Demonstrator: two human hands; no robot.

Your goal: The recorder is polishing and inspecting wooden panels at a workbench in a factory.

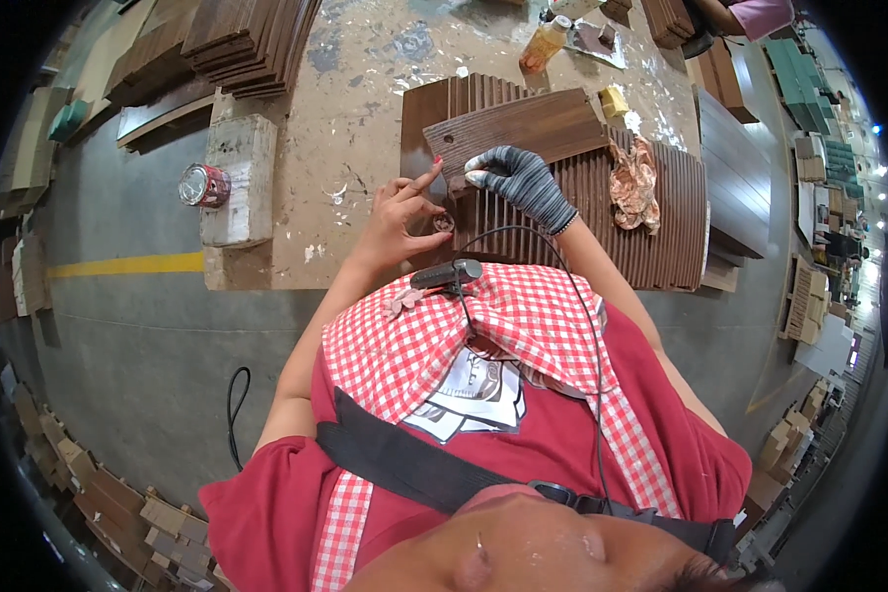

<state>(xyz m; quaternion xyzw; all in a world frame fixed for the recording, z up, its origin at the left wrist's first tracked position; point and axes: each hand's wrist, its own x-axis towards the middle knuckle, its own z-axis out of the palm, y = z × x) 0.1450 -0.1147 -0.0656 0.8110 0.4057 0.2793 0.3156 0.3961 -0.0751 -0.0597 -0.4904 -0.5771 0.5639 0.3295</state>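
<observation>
A brown wooden board (pixel 533 131) with a dark hole near its left end lies slantwise on a row of stacked brown boards (pixel 562 202). My bare left hand (pixel 405 212) is at the board's lower left corner. Its thumb and curled fingers close round a small round brown container (pixel 443 224), while the index finger stretches up to the board's left edge. On my right hand (pixel 518 180) is a grey striped glove with pale fingertips. Thumb and index finger pinch together at the board's lower edge; whatever lies between them is too small to tell.
A crumpled stained cloth (pixel 634 185) and a yellow block (pixel 613 102) lie at the right. Beyond stands a bottle of amber liquid (pixel 545 44). On the left, a paint tin (pixel 204 185) rests by a pale block (pixel 242 178). Another person's arm (pixel 720 15) shows far right.
</observation>
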